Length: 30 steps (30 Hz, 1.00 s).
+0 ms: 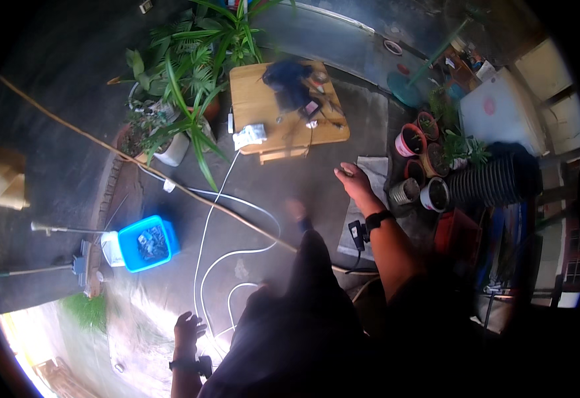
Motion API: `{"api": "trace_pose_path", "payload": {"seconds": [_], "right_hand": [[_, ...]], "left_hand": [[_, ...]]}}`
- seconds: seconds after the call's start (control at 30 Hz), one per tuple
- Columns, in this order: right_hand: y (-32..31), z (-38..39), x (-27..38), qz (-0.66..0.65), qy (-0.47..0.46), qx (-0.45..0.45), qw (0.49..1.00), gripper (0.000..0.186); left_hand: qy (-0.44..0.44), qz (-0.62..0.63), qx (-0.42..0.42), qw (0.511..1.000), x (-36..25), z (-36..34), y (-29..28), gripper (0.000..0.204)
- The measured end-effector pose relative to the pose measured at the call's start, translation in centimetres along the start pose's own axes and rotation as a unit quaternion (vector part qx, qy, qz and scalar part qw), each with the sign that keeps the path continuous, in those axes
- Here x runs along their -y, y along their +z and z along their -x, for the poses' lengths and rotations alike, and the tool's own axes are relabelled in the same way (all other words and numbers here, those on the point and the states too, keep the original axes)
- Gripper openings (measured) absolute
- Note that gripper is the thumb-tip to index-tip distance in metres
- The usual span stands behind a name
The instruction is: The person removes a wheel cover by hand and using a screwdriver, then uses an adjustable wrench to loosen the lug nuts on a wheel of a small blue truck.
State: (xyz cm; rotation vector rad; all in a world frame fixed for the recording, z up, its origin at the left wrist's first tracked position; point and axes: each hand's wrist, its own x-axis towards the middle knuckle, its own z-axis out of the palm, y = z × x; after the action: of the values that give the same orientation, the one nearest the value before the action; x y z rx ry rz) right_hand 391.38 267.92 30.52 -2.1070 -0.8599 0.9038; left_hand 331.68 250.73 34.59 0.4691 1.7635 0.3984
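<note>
Head view: left hand (188,328) spread, right hand (355,182) unclear in grip, grey mat (377,174) pointing lengthwise forward.

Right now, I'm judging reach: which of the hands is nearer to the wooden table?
Right. The right hand is just short of the wooden table, near its front right corner; the left hand is much farther back, low and left in the picture.

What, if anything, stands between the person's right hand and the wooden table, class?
Nothing visible: only grey floor shows between the right hand and the wooden table; the pale mat lies right of that gap.
</note>
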Motion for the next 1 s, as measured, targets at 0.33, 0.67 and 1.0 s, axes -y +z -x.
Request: {"api": "trace_pose_path", "payload": {"seconds": [0.33,0.67,1.0], "right_hand": [[0.4,-31.1,-2.7,0.222,-0.085,-0.049,0.970,0.049],[0.5,-39.3,-3.7,0.373,-0.008,0.045,0.927,0.051],[-1.2,-38.6,0.0,0.239,-0.038,0.088,0.966,0.023]], "left_hand": [[-0.119,0.052,-0.020,0.991,-7.9,-3.0,14.2,0.049],[-0.144,0.023,-0.021,0.989,-21.6,-6.3,22.6,0.051],[-0.159,-0.013,-0.015,0.987,-27.2,-7.0,26.6,0.045]]}}
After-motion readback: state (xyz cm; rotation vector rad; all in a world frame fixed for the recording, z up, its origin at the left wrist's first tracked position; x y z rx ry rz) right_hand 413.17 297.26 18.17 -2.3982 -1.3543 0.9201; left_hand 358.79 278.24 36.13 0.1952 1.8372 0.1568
